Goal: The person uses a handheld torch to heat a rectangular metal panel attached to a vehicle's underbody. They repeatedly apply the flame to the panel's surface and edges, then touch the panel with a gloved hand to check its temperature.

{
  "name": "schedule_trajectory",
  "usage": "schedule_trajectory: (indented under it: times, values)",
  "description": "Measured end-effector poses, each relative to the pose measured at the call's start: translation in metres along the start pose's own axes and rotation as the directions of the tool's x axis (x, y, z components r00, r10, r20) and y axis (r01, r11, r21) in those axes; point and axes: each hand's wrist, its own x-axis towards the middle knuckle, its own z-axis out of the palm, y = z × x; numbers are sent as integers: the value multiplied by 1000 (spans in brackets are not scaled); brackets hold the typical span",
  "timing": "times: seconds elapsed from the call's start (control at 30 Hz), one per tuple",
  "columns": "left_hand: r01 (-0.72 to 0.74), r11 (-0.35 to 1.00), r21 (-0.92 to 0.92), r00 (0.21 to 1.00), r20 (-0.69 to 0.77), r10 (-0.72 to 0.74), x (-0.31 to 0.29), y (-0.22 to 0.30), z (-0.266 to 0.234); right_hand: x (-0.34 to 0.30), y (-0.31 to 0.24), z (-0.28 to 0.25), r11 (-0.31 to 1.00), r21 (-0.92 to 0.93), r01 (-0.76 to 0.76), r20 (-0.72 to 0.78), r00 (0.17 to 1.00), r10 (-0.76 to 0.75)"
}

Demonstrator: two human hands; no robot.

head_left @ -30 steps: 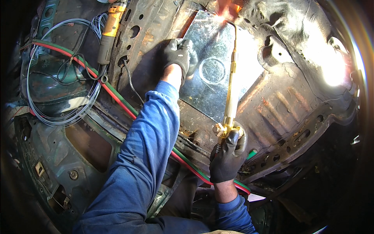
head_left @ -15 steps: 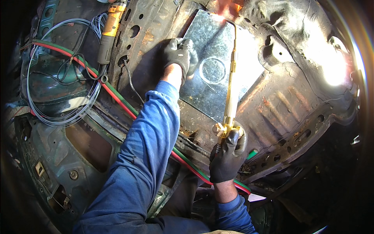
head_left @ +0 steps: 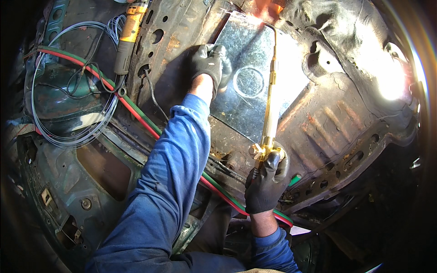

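In my right hand (head_left: 266,184), in a black glove, is a brass gas torch (head_left: 270,109), fingers closed round its valve end. Its long thin neck reaches up and bends left over the far edge of a shiny metal sheet (head_left: 246,54). An orange-red glow (head_left: 264,11) shows at the bent tip. My left hand (head_left: 210,63), also gloved, rests at the sheet's left edge with its fingers curled closed; whatever they grip is hidden. A ring mark (head_left: 248,82) shows on the sheet, which lies on a rusty, dark body panel (head_left: 318,132).
Red and green twin hoses (head_left: 141,117) run diagonally from the upper left, under my left forearm, towards my right wrist. A coil of grey wire (head_left: 73,144) hangs at the left beside a yellow and grey power tool (head_left: 129,38). Crumpled dark lining (head_left: 355,41) lies at the upper right under glare.
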Motion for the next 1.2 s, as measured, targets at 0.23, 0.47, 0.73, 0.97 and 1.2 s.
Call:
schedule_trajectory:
  times: [0.23, 0.47, 0.73, 0.97, 1.2]
  values:
    - [22, 1000, -11, 1000, 20, -22, 3, -3, 1, 1, -6, 1, 1000, -16, -18, -4, 1000, 17]
    - [41, 999, -14, 999, 26, -41, 0, 1, 1, 1, -2, 0, 1000, -28, -3, -12, 1000, 2]
    - [10, 1000, -11, 1000, 15, -9, 3, -3, 0, 0, -6, 0, 998, 8, -63, 8, 998, 63]
    - [46, 998, -51, 999, 13, -46, -4, 7, 1, 2, 7, -1, 999, -43, 9, -10, 1000, -9]
    - [26, 997, -72, 1000, 1, -26, 0, 0, 2, 1, 2, 1, 1000, -1, -31, 10, 999, 31]
